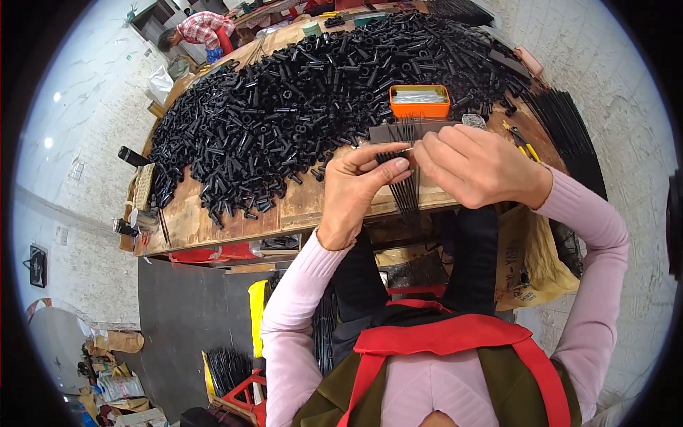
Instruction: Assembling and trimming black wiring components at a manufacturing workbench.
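Observation:
My left hand [356,188] is closed, with a small black ribbed piece [386,157] pinched between thumb and index finger. Close against it, the fingers of my right hand [480,162] are pressed together at the piece's right end. A thin, light sliver shows between the two hands; whatever the right fingers grip is mostly hidden. Beneath my hands, a bundle of thin black rods [405,198] lies across the table's near edge. Just beyond stands an orange box [420,109] holding thin, pale, needle-like sticks. A flat dark grey block [383,134] lies partly behind my fingers.
A large heap of black tubular parts [284,107] covers much of the wooden table [306,208]. Yellow-handled pliers [524,142] and long black rods [565,124] lie to the right. Another person [203,32] bends over at the far left. A red crate [245,398] stands on the floor.

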Action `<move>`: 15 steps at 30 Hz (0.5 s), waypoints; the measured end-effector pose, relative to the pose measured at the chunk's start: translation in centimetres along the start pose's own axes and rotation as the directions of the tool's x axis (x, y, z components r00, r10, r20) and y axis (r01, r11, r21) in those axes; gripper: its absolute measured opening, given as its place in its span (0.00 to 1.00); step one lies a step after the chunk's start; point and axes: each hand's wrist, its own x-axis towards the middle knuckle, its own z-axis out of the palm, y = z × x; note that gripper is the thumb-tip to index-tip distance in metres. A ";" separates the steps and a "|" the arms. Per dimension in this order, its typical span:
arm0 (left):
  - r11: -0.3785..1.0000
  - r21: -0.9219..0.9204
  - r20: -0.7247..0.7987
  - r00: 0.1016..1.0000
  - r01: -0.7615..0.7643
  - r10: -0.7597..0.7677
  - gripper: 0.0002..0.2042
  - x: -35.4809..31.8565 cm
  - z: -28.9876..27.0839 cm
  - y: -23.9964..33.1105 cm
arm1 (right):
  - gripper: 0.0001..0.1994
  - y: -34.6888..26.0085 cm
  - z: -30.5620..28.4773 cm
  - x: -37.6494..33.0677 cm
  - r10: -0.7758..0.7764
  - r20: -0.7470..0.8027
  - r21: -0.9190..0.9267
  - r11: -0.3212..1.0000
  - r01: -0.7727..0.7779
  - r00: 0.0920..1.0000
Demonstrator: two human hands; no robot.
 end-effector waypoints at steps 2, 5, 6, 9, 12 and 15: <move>1.000 -0.028 0.015 1.000 -0.003 0.004 0.13 -0.2 0.2 0.0 | 0.15 -0.1 0.2 0.2 0.004 -0.012 0.025 1.000 -0.004 1.000; 0.996 -0.087 0.037 0.999 0.025 -0.022 0.13 -0.1 0.1 -0.6 | 0.11 -0.2 0.9 -0.1 0.286 0.082 0.420 0.859 -0.293 0.955; 0.996 -0.085 0.037 0.999 0.025 -0.022 0.13 -0.2 0.2 -0.7 | 0.11 -0.2 1.0 -0.4 0.285 0.082 0.420 0.859 -0.293 0.955; 0.996 -0.083 0.049 0.999 0.017 -0.013 0.13 -0.2 0.2 -0.5 | 0.13 0.0 0.9 -0.4 0.325 0.086 0.500 0.803 -0.323 0.942; 1.000 -0.020 0.018 1.000 0.001 -0.001 0.12 0.4 0.0 -0.6 | 0.15 0.3 0.1 0.2 0.167 0.089 0.315 0.930 -0.187 0.982; 0.997 -0.080 0.011 1.000 -0.022 0.023 0.12 0.2 0.2 -0.7 | 0.16 0.0 0.0 -0.1 0.134 0.147 0.335 0.926 -0.177 0.980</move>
